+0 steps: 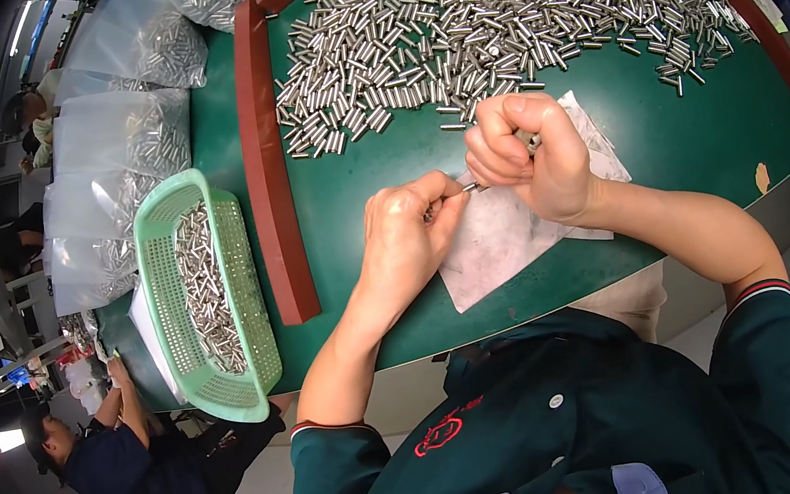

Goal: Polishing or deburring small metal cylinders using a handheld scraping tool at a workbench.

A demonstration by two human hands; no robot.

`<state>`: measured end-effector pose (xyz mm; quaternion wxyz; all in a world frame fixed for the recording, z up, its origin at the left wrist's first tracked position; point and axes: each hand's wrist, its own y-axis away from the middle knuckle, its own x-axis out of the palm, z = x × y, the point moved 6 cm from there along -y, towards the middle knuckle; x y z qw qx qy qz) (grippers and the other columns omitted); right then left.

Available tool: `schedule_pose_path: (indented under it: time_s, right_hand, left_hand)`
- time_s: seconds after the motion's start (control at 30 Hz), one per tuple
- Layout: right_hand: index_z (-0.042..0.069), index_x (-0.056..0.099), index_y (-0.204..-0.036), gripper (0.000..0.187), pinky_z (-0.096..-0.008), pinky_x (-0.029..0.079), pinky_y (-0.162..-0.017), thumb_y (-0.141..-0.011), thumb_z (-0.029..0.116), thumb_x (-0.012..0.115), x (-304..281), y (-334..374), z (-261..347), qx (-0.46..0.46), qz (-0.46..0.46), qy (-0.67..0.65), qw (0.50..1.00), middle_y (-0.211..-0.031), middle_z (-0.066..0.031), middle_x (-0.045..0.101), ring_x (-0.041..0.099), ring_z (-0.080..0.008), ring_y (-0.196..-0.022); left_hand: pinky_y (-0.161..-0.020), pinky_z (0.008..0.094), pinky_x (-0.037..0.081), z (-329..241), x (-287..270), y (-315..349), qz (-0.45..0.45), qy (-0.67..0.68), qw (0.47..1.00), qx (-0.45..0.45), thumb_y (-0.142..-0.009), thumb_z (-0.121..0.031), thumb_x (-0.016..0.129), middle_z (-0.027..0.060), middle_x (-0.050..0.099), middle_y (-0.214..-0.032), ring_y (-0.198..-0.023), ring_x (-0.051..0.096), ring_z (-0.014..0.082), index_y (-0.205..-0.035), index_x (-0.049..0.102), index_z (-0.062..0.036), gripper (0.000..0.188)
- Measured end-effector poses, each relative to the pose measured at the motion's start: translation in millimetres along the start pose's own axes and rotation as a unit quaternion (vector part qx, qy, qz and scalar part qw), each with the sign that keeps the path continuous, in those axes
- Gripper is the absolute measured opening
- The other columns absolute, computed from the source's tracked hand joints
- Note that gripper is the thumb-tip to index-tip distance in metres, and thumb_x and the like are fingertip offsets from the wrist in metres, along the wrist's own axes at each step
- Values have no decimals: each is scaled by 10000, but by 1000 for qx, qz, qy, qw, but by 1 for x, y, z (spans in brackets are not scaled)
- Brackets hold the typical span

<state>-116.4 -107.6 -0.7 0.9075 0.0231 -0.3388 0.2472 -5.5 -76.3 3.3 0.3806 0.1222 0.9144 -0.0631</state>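
Note:
My left hand (410, 230) is closed, thumb and forefinger pinching a small metal pin (473, 186) whose end points toward my right hand. My right hand (541, 154) is curled into a fist just to the right of it, and what lies inside its fingers is mostly hidden. Beneath both hands is a smudged white sheet (489, 254) on the green tabletop (347, 193). Beyond them a wide heap of loose, shiny metal pins (485, 22) spreads over the far part of the table.
Red-brown bars (272, 183) border the heap at left, back and right. A light green perforated basket (249, 267) of pins stands left of the bar. Clear plastic bags (112, 135) of pins line the far left. Another person (143, 464) works at the lower left.

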Motion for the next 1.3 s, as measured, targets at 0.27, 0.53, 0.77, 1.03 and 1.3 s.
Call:
schedule_pose_path:
  time_s: [0.27,0.53,0.77,1.03,1.3]
  right_hand:
    - [111,281,-513,354,-244,184,-419,-828,270,308,-2,-2,1,9,1,-32,999,-422,28,251,184,-82,-401]
    - [105,277,-516,321,-223,170,-397,-825,190,297,-3,-3,1,3,-12,-73,997,-437,34,251,183,-59,-389]
    - [106,276,-516,332,-222,170,-397,-832,204,304,-3,-3,0,4,-8,-84,996,-435,34,249,183,-57,-389]
    - [116,281,-517,347,-244,183,-418,-829,266,305,-3,-4,-1,15,-2,-37,999,-420,28,255,180,-82,-395]
    - [114,286,-510,369,-240,192,-409,-838,279,321,-5,-2,0,23,0,-47,999,-415,28,254,185,-84,-381]
  left_hand:
    - [-434,327,377,2,-1,3,-13,-1,1000,2,-688,-33,615,119,494,-507,-435,487,257,-691,567,-11,53]
    - [-443,330,381,-2,-2,2,-14,-13,1000,12,-687,-32,618,119,502,-516,-452,495,266,-690,562,-11,60]
    - [-444,335,382,-2,-1,3,-15,-16,1000,16,-686,-30,615,120,504,-520,-457,499,272,-689,561,-13,56]
    - [-435,321,375,1,-1,3,-27,-15,999,24,-698,-38,614,97,480,-494,-431,487,219,-689,557,-13,63]
    - [-455,174,272,22,8,2,130,718,658,-186,-827,-134,565,52,504,-751,-506,345,29,-888,511,-43,122]
